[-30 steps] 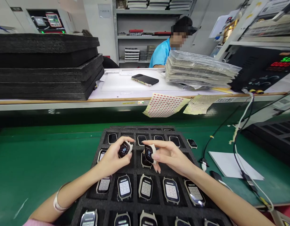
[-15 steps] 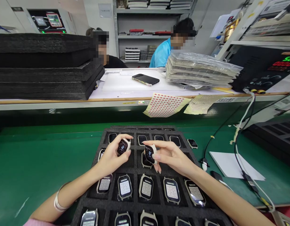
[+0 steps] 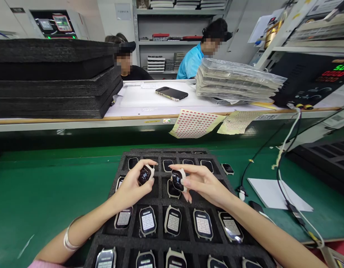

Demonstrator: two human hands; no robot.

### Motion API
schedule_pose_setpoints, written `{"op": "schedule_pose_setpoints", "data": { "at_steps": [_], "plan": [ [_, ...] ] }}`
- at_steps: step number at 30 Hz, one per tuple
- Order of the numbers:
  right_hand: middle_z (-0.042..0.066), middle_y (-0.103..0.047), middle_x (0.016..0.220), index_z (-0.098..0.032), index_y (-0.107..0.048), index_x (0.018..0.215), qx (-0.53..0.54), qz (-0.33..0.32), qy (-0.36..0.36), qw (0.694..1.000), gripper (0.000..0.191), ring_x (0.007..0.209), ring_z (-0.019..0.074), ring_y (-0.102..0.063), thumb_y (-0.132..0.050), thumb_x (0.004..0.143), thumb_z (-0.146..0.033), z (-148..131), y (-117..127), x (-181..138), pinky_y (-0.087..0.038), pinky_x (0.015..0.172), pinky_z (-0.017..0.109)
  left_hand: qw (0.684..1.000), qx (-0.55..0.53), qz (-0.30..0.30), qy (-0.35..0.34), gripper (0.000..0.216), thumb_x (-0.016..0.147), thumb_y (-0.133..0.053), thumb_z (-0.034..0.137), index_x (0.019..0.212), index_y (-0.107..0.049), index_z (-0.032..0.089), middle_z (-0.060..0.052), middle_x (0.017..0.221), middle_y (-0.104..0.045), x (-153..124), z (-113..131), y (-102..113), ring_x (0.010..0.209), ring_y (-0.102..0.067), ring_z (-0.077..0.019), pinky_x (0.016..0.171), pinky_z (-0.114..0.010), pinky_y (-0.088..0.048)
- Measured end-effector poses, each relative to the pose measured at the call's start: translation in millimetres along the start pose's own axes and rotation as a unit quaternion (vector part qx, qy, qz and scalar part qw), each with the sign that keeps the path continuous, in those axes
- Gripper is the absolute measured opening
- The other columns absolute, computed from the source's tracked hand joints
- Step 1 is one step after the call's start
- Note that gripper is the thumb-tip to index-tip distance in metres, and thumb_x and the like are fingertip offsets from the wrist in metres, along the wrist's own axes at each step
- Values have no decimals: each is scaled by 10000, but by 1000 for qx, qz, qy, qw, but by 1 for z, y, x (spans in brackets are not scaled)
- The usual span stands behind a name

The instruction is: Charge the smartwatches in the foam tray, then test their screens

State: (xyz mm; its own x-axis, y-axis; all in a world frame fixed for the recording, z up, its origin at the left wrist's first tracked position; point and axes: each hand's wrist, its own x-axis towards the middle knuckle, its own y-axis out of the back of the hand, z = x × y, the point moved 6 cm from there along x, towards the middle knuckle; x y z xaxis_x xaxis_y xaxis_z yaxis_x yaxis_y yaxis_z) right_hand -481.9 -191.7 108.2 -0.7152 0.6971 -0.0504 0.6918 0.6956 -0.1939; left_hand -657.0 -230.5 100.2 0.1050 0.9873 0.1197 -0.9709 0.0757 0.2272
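My left hand [image 3: 138, 182] grips a strapless smartwatch [image 3: 144, 174] between thumb and fingers; its dark screen shows a small picture. A second smartwatch [image 3: 177, 180] with a similar lit screen is pinched in my right hand [image 3: 201, 181]. Both are held above a black foam tray [image 3: 160, 202] with square compartments. Below the right-hand watch, another watch [image 3: 173, 190] with a dark screen lies in its compartment. Watches in the nearer rows, such as one with a white keypad-like screen [image 3: 173, 221], lie face up. Those in the far row [image 3: 168, 165] have dark screens.
A lone watch [image 3: 227, 169] lies on the green bench right of the tray. Cables [image 3: 246, 175], white paper [image 3: 279, 194] and a black tray [image 3: 322, 163] are further right. Above, a shelf bears foam stacks [image 3: 51, 78], a phone [image 3: 172, 93] and plastic trays [image 3: 236, 82]. Two people sit behind.
Both hands keep hold of their watches almost unmoved; the right-hand watch is turned very slightly. The whole view has shifted a little, and the person at the back left has raised their head somewhat.
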Motion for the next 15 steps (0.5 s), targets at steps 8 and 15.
{"op": "schedule_pose_setpoints", "data": {
  "at_steps": [8,15],
  "plan": [
    [0,-581,617,-126,-580,1258,16,5,1,1000,507,492,126,-567,-713,796,-288,-1,1,0,-504,452,248,1000,-8,7,-9,360,795,-537,153,1150,-510,207,20,771,-479,-1,2,2,595,-428,-109,512,-205,-342],
    [43,-627,785,-150,-519,1303,38,-13,-9,999,500,548,131,-610,-664,842,-278,1,-2,1,-512,479,244,998,-63,-6,8,397,826,-555,191,1210,-459,211,14,806,-488,1,-1,-3,601,-465,-106,520,-212,-397]
  ]
}}
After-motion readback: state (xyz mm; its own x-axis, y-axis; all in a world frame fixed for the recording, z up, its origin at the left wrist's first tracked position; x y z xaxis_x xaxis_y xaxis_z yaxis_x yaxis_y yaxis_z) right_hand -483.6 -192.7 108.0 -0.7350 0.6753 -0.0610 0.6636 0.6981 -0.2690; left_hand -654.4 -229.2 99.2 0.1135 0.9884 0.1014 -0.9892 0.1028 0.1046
